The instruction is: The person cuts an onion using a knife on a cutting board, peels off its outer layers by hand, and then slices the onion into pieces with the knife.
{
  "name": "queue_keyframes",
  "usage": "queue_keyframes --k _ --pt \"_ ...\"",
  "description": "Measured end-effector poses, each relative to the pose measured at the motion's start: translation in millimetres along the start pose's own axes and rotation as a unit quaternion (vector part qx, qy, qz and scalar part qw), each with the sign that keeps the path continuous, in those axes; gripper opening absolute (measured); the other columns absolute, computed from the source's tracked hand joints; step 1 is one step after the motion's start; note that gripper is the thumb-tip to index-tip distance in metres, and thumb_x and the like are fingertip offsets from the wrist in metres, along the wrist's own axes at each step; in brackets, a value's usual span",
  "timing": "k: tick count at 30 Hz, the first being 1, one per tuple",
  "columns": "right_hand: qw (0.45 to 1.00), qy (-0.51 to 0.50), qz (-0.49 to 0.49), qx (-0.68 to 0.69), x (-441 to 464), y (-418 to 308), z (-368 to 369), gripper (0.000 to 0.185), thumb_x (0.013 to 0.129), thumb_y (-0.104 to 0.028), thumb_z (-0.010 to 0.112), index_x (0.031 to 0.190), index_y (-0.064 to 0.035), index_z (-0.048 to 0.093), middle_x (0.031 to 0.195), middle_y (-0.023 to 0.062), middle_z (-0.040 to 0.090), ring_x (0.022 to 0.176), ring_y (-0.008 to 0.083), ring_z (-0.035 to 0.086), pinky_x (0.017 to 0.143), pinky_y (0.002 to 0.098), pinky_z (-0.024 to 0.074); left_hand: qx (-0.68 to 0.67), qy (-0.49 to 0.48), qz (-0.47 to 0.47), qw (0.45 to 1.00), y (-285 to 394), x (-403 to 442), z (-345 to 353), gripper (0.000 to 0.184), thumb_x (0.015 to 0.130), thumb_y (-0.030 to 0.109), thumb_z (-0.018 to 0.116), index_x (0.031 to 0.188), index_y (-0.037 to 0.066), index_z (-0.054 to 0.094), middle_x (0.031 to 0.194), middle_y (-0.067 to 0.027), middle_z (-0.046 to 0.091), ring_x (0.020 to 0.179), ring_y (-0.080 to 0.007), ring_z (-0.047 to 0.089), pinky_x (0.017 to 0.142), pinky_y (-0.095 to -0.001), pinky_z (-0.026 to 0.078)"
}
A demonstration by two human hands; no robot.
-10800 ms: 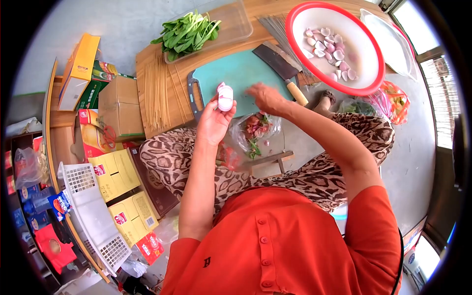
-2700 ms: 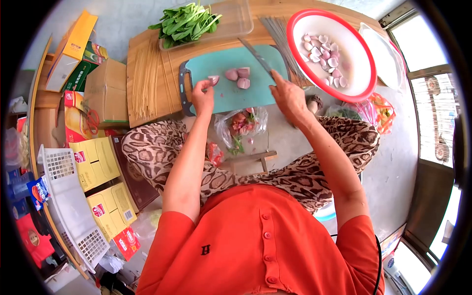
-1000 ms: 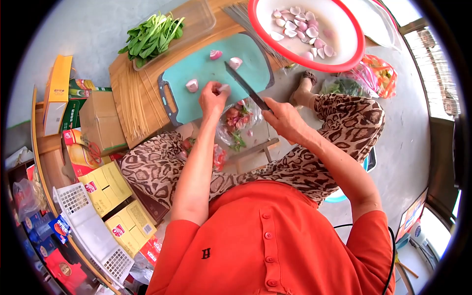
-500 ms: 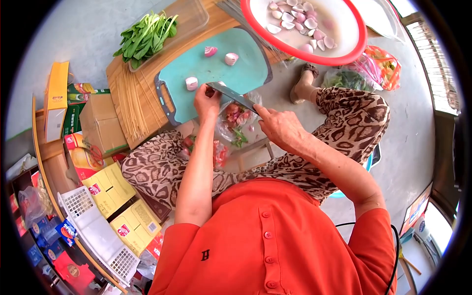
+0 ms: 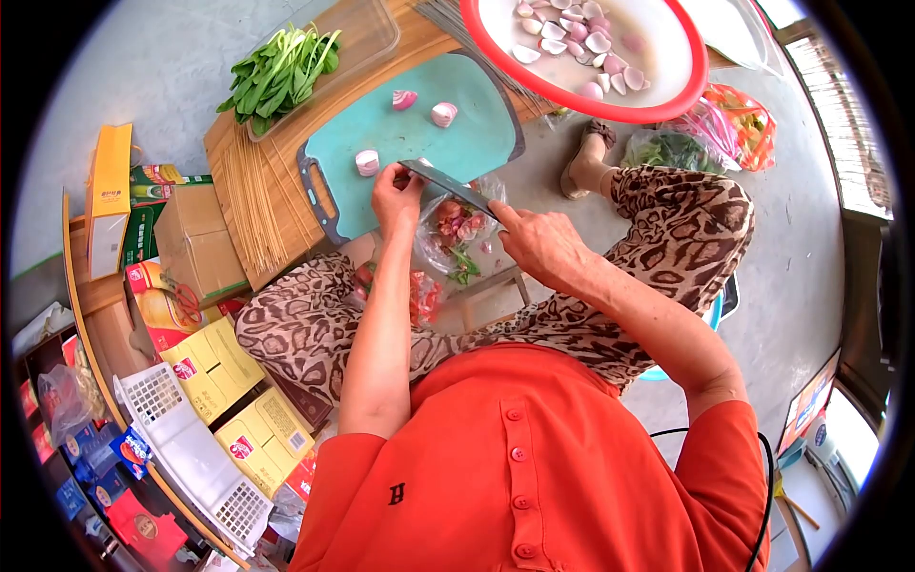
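My right hand (image 5: 536,240) grips the handle of a dark-bladed knife (image 5: 446,181), whose blade reaches left to my left hand. My left hand (image 5: 396,197) is closed at the near edge of the teal cutting board (image 5: 400,114), pinching an onion piece largely hidden behind the blade and fingers. Three onion pieces lie on the board: one (image 5: 367,163) just beyond my left hand, one (image 5: 404,99) near the far edge and one (image 5: 444,114) to the right. Below the blade, a clear plastic bag (image 5: 456,224) holds reddish peelings and green scraps.
A red-rimmed white basin (image 5: 701,71) of onion pieces stands at the upper right. Leafy greens (image 5: 284,76) lie in a clear tray (image 5: 376,33) at the upper left. Skewers (image 5: 250,205) lie left of the board. Yellow boxes (image 5: 214,367) and a white basket (image 5: 186,439) are at the lower left.
Since one second ago, the knife has come down and left from over the board to my left hand. The board and basin appear shifted slightly up and left in view. Earlier, the knife lay on the board.
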State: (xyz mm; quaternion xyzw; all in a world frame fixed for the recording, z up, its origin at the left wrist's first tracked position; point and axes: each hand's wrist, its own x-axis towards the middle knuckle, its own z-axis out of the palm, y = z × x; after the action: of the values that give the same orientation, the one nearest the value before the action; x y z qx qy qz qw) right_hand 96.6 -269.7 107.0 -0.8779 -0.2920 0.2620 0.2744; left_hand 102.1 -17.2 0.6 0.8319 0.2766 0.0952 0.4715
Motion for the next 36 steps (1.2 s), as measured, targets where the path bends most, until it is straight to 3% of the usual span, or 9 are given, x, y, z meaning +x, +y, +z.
queue_keyframes --k 7,9,12,15,22,24,31,34,36 --pt "1.000 -0.005 -0.009 -0.006 3 1 -5 0.040 0.090 -0.013 0.056 0.127 -0.0032 0.045 0.083 0.0221 0.066 0.076 0.0432 0.063 0.067 0.0522 0.0495 -0.031 -0.013 -0.017 0.999 -5 3 0 0.020 0.078 0.012 0.078 0.092 0.002 0.069 0.086 -0.0054 0.068 0.075 -0.0160 0.066 0.069 -0.0308 0.052" --pt "0.997 0.057 -0.051 -0.015 4 2 -4 0.022 0.085 -0.010 0.057 0.104 -0.0008 0.050 0.068 0.0184 0.064 0.065 0.0396 0.064 0.058 0.0496 0.0493 -0.046 -0.018 -0.008 0.999 -7 3 -1 0.018 0.079 0.011 0.077 0.093 0.001 0.069 0.085 -0.0055 0.068 0.075 -0.0157 0.066 0.069 -0.0305 0.052" --pt "1.000 -0.005 -0.020 -0.006 7 0 -11 0.038 0.088 -0.012 0.055 0.124 -0.0027 0.046 0.074 0.0219 0.064 0.072 0.0437 0.062 0.064 0.0533 0.0482 -0.040 -0.035 -0.026 0.998 -7 4 -1 0.016 0.085 0.005 0.073 0.100 0.001 0.071 0.088 -0.0035 0.071 0.078 -0.0101 0.064 0.073 -0.0242 0.051" --pt "0.999 0.003 -0.034 0.002 10 2 -10 0.037 0.088 -0.012 0.055 0.123 -0.0022 0.047 0.070 0.0227 0.062 0.070 0.0443 0.061 0.063 0.0542 0.0474 -0.054 -0.023 -0.017 0.998 -9 5 0 0.018 0.081 0.012 0.076 0.094 0.001 0.070 0.085 -0.0073 0.070 0.076 -0.0165 0.067 0.070 -0.0307 0.053" --pt "0.999 0.000 -0.038 0.013 24 -2 -15 0.032 0.088 -0.011 0.055 0.118 -0.0019 0.049 0.068 0.0238 0.061 0.069 0.0452 0.061 0.062 0.0548 0.0467 -0.027 -0.024 -0.019 0.999 3 1 -3 0.019 0.080 0.014 0.076 0.093 0.001 0.071 0.087 -0.0087 0.071 0.077 -0.0178 0.069 0.072 -0.0315 0.053" --pt "1.000 0.006 -0.030 -0.005 35 -7 -16 0.021 0.091 -0.019 0.056 0.100 -0.0002 0.055 0.072 0.0224 0.064 0.072 0.0423 0.064 0.064 0.0517 0.0495 -0.031 -0.027 -0.024 0.999 6 0 -4 0.019 0.080 0.013 0.075 0.093 0.001 0.071 0.087 -0.0090 0.071 0.078 -0.0186 0.069 0.072 -0.0324 0.053" --pt "0.999 -0.030 0.010 -0.030 53 -22 -12 0.034 0.096 -0.032 0.054 0.108 -0.0008 0.057 0.079 0.0230 0.067 0.080 0.0424 0.066 0.071 0.0503 0.0510 -0.038 -0.029 0.037 0.998 -10 0 1 0.019 0.086 0.006 0.069 0.102 -0.003 0.068 0.088 -0.0070 0.073 0.079 -0.0124 0.069 0.074 -0.0264 0.053" --pt "0.998 -0.034 0.052 0.019 44 -16 -15 0.032 0.096 -0.029 0.052 0.111 -0.0012 0.055 0.080 0.0241 0.067 0.081 0.0437 0.065 0.073 0.0518 0.0504 -0.045 -0.018 0.023 0.999 -1 -8 -2 0.020 0.085 0.005 0.069 0.103 -0.002 0.068 0.089 -0.0076 0.073 0.081 -0.0120 0.068 0.074 -0.0265 0.053" --pt "0.995 0.004 0.079 0.063 38 -5 -15 0.039 0.093 -0.018 0.050 0.129 -0.0048 0.048 0.082 0.0284 0.064 0.086 0.0470 0.061 0.075 0.0540 0.0473 -0.035 -0.008 0.029 0.999 7 -13 -4 0.023 0.080 0.010 0.072 0.101 0.000 0.069 0.097 -0.0077 0.062 0.074 -0.0178 0.065 0.071 -0.0314 0.054"
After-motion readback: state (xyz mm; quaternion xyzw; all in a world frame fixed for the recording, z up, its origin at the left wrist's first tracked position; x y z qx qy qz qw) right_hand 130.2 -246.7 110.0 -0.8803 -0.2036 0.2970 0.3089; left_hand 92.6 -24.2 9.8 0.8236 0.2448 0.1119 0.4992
